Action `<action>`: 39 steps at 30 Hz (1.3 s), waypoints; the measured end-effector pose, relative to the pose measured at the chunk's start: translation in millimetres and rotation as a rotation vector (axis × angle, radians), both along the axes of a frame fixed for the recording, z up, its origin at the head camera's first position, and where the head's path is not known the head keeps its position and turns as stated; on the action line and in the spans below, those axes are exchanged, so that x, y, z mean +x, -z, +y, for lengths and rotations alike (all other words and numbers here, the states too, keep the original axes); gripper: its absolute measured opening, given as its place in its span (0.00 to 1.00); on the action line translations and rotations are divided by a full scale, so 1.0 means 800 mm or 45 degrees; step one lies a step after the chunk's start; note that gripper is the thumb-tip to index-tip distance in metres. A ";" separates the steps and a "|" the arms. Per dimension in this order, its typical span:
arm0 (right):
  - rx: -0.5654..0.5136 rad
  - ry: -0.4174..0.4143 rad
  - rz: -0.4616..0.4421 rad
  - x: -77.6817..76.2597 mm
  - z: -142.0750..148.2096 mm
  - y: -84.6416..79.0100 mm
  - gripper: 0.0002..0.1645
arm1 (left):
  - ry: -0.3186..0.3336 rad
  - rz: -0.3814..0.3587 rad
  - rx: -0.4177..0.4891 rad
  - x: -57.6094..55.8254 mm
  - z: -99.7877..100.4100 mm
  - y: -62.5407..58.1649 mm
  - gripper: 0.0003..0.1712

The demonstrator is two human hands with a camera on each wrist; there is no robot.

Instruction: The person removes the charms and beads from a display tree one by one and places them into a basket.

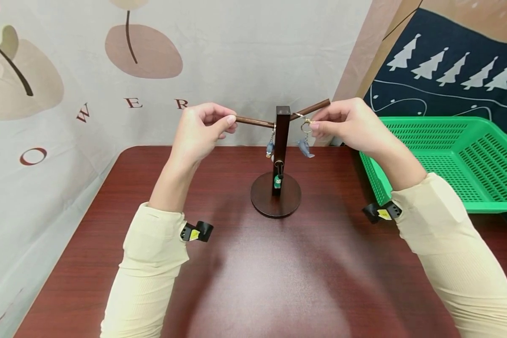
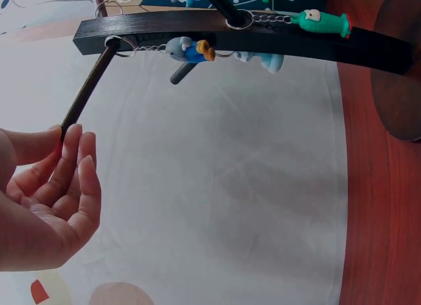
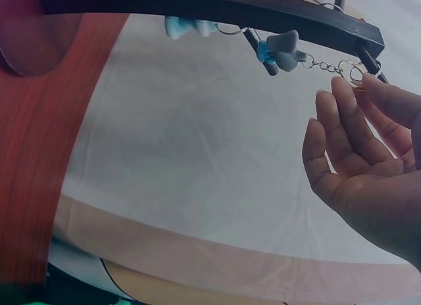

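A dark wooden stand (image 1: 283, 136) with a round base rises from the table, pegs sticking out from its post. My left hand (image 1: 200, 131) pinches the end of its left peg (image 1: 253, 122) between thumb and fingertips. A keychain with a grey-and-blue figure (image 2: 191, 50) hangs on that peg by its ring. At the right peg (image 1: 314, 108), my right hand (image 1: 355, 124) pinches the gold ring (image 1: 306, 126) of a keychain whose grey-blue charm (image 1: 305, 148) dangles below. The ring is around or beside the peg; I cannot tell which. A green figure keychain (image 1: 277, 181) hangs lower, on the front peg.
The red-brown wooden table (image 1: 219, 291) lies under the stand. A green plastic basket (image 1: 469, 206) stands at the right edge. Behind the table hangs a pale printed cloth (image 1: 245, 56). Another light-blue charm (image 2: 266, 60) hangs from a further peg behind the post.
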State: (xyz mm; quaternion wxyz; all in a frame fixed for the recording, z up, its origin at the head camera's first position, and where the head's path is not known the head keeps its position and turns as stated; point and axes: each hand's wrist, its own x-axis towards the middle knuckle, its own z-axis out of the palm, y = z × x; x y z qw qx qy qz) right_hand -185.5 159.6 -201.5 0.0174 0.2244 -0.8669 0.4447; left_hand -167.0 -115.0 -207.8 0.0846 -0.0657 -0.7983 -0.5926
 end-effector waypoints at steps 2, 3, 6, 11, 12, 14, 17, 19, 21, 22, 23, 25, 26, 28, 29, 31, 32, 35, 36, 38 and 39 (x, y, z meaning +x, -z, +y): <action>-0.002 0.003 0.004 0.000 0.002 -0.001 0.09 | -0.002 -0.004 -0.007 0.000 0.000 0.000 0.08; -0.004 0.004 0.004 0.000 0.003 -0.002 0.09 | -0.003 -0.006 -0.009 0.000 0.000 0.000 0.08; 0.008 0.011 0.016 0.001 0.007 -0.006 0.09 | -0.004 -0.015 -0.009 0.000 0.001 0.000 0.08; 0.025 0.012 0.054 0.000 0.013 -0.010 0.10 | -0.009 -0.031 -0.016 0.000 0.001 -0.001 0.08; 0.023 0.009 0.057 -0.001 0.015 -0.011 0.10 | -0.010 -0.033 -0.018 0.000 0.001 -0.001 0.08; 0.016 0.000 0.067 -0.002 0.017 -0.012 0.10 | -0.011 -0.031 -0.017 0.000 0.001 -0.001 0.08; -0.004 -0.009 0.051 -0.002 0.021 -0.015 0.09 | -0.010 -0.024 -0.009 0.000 0.001 0.000 0.08; -0.010 -0.008 0.045 -0.001 0.023 -0.016 0.08 | -0.009 -0.022 -0.005 0.000 0.001 0.000 0.08; -0.013 -0.006 0.041 0.000 0.024 -0.018 0.08 | -0.008 -0.022 -0.001 0.000 0.001 0.000 0.07; -0.011 -0.002 0.043 0.000 0.025 -0.018 0.09 | -0.007 -0.023 -0.001 0.000 0.001 0.000 0.07; -0.009 0.001 0.043 0.000 0.026 -0.019 0.09 | -0.007 -0.023 -0.001 0.000 0.001 0.000 0.07; -0.005 0.011 0.040 0.000 0.028 -0.020 0.10 | -0.005 -0.023 -0.003 0.001 0.001 -0.001 0.07; -0.003 0.015 0.038 0.000 0.029 -0.020 0.10 | -0.005 -0.023 -0.004 0.001 0.001 -0.001 0.07; -0.001 0.025 0.030 0.000 0.031 -0.021 0.09 | -0.004 -0.023 -0.009 0.001 0.001 -0.001 0.07; 0.001 0.027 0.030 0.000 0.032 -0.022 0.09 | -0.004 -0.025 -0.011 0.001 0.001 -0.001 0.07; 0.000 0.033 0.027 0.001 0.034 -0.023 0.08 | -0.005 -0.027 -0.018 0.001 0.002 -0.002 0.07; -0.002 0.034 0.023 0.001 0.035 -0.024 0.08 | -0.005 -0.029 -0.023 0.001 0.002 -0.002 0.07; 0.002 0.042 0.026 0.001 0.040 -0.025 0.07 | -0.004 -0.032 -0.031 0.001 0.003 -0.002 0.07; 0.002 0.046 0.026 0.001 0.041 -0.026 0.07 | -0.003 -0.032 -0.033 0.001 0.003 -0.002 0.07; 0.011 0.052 0.026 0.002 0.043 -0.028 0.07 | -0.002 -0.031 -0.034 0.001 0.003 -0.003 0.07; 0.015 0.055 0.025 0.002 0.045 -0.029 0.07 | -0.001 -0.030 -0.035 0.001 0.003 -0.003 0.07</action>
